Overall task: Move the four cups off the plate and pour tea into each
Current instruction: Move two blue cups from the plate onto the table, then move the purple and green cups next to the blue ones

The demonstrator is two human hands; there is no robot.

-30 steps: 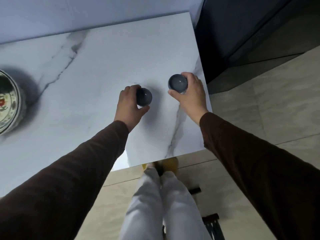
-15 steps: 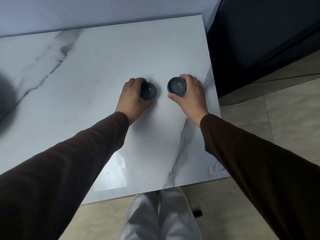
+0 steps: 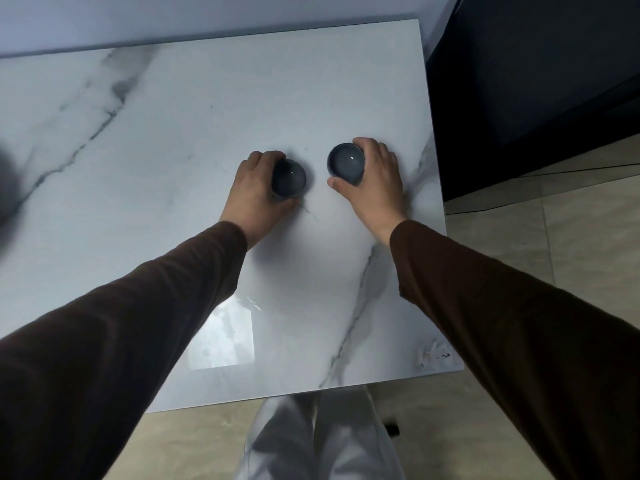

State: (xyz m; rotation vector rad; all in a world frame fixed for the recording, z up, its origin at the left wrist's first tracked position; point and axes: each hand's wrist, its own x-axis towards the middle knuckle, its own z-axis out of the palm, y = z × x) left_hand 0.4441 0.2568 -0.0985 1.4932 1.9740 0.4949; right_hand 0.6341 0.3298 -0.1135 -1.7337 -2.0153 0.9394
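Note:
Two small dark grey cups stand upright on the white marble table (image 3: pixel 214 109). My left hand (image 3: pixel 254 190) wraps the left cup (image 3: pixel 289 178) from its left side, thumb under it. My right hand (image 3: pixel 375 181) grips the right cup (image 3: pixel 346 163) from its right side, with the thumb at the near rim. The cups sit a short gap apart, right of the table's middle. Both look empty inside. The plate, the teapot and any other cups are out of view.
The table's right edge (image 3: pixel 434 174) runs close to my right hand, with a dark cabinet (image 3: pixel 526 81) beyond it. The near edge lies above my legs (image 3: pixel 322 441) and the tiled floor. A dark blurred shadow (image 3: pixel 8 188) shows at the far left.
The view shifted right, so the patterned plate at the left left the frame. Both hands moved the cups a little farther onto the table and closer together; the grips are unchanged.

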